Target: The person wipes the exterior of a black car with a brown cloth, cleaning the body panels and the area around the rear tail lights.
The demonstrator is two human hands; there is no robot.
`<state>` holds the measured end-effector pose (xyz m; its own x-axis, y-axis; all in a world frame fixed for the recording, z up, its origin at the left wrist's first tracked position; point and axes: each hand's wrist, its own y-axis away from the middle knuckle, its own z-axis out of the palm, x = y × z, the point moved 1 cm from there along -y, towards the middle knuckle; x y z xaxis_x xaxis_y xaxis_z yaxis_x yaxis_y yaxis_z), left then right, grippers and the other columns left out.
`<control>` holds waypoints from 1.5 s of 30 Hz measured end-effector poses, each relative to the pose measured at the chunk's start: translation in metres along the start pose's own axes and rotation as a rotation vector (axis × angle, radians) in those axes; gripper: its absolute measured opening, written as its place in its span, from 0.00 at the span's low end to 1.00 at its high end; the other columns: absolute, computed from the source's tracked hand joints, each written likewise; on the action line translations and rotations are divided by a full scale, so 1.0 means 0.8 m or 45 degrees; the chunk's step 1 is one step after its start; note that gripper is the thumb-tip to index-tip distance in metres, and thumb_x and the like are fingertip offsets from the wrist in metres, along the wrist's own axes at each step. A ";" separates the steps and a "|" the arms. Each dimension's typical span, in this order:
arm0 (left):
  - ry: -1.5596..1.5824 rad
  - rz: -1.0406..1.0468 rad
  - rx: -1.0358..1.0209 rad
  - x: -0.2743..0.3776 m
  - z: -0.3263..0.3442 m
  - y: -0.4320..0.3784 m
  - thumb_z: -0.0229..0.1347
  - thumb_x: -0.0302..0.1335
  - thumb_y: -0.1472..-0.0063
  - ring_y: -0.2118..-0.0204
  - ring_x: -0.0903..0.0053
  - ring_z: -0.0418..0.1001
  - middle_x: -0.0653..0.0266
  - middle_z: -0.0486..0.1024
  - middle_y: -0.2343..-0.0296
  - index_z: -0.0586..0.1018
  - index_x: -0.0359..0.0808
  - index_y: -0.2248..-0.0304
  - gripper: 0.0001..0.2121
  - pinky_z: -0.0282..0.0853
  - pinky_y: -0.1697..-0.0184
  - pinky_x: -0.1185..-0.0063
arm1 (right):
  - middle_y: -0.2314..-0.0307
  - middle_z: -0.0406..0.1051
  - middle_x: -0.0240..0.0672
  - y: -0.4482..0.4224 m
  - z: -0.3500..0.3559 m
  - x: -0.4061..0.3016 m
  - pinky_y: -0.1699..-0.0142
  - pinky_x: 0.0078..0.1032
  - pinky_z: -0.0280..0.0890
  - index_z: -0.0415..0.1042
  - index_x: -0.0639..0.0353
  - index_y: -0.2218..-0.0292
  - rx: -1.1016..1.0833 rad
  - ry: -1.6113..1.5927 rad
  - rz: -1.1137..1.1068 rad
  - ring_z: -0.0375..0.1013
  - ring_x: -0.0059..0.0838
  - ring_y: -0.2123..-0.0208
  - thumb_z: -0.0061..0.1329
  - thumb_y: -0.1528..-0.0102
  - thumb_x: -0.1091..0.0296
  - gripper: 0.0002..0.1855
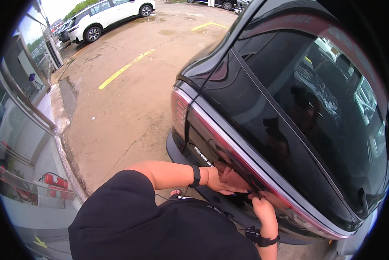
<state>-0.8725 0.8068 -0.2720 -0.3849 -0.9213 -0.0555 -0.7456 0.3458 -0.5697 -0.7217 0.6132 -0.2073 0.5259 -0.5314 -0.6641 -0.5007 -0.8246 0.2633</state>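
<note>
The rear of a black car is right in front of me, with a red light bar across its tailgate. My left hand lies against the glossy tailgate panel below the light bar, its fingers stretched toward the right hand. Close beside those fingertips, my right hand is curled against the same panel, its fingertips mostly hidden. I cannot tell whether it grips anything. Silver lettering stands on the panel near the left wrist. A dark rear bumper runs below both hands.
A glass front with a raised kerb runs along the left. Behind the glass are red fire extinguishers. The concrete ground carries yellow lines. A white car is parked farther off.
</note>
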 end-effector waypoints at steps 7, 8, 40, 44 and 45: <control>0.391 -0.144 -0.565 0.030 0.019 -0.076 0.45 0.44 0.39 0.42 0.58 0.56 0.54 0.57 0.44 0.58 0.46 0.42 0.28 0.52 0.41 0.64 | 0.72 0.75 0.41 0.018 -0.004 0.065 0.57 0.27 0.66 0.75 0.65 0.68 0.179 -0.363 -0.005 0.74 0.35 0.65 0.44 0.50 0.71 0.10; 0.325 -0.100 -0.465 0.033 0.018 -0.088 0.45 0.45 0.39 0.41 0.58 0.54 0.57 0.57 0.43 0.58 0.49 0.41 0.28 0.49 0.40 0.64 | 0.71 0.75 0.42 0.021 -0.004 0.073 0.57 0.27 0.66 0.75 0.64 0.66 0.209 -0.349 -0.020 0.74 0.36 0.65 0.45 0.50 0.72 0.10; 0.113 -0.700 -0.267 -0.049 0.018 0.212 0.51 0.36 0.42 0.47 0.71 0.64 0.74 0.70 0.54 0.74 0.66 0.54 0.16 0.59 0.44 0.71 | 0.67 0.73 0.34 -0.073 0.152 -0.076 0.62 0.14 0.63 0.68 0.65 0.54 -0.617 -0.174 -0.071 0.70 0.17 0.68 0.44 0.46 0.70 0.17; 0.322 -0.908 0.006 -0.049 0.006 0.219 0.56 0.36 0.44 0.49 0.64 0.66 0.61 0.69 0.54 0.73 0.65 0.53 0.18 0.62 0.47 0.73 | 0.67 0.73 0.34 -0.092 0.180 -0.068 0.59 0.18 0.64 0.68 0.65 0.56 -0.657 -0.159 0.006 0.71 0.21 0.65 0.44 0.47 0.67 0.18; 0.305 -0.892 0.019 -0.050 -0.002 0.219 0.58 0.38 0.46 0.51 0.64 0.67 0.60 0.70 0.55 0.73 0.56 0.53 0.19 0.63 0.48 0.74 | 0.67 0.73 0.33 -0.093 0.185 -0.073 0.58 0.17 0.64 0.68 0.66 0.56 -0.611 -0.219 -0.042 0.71 0.22 0.64 0.44 0.47 0.67 0.18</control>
<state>-0.9885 0.9046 -0.3682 0.0687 -0.8605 0.5047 -0.8533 -0.3128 -0.4172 -0.8174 0.7342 -0.2918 0.3948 -0.4973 -0.7725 -0.0927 -0.8581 0.5050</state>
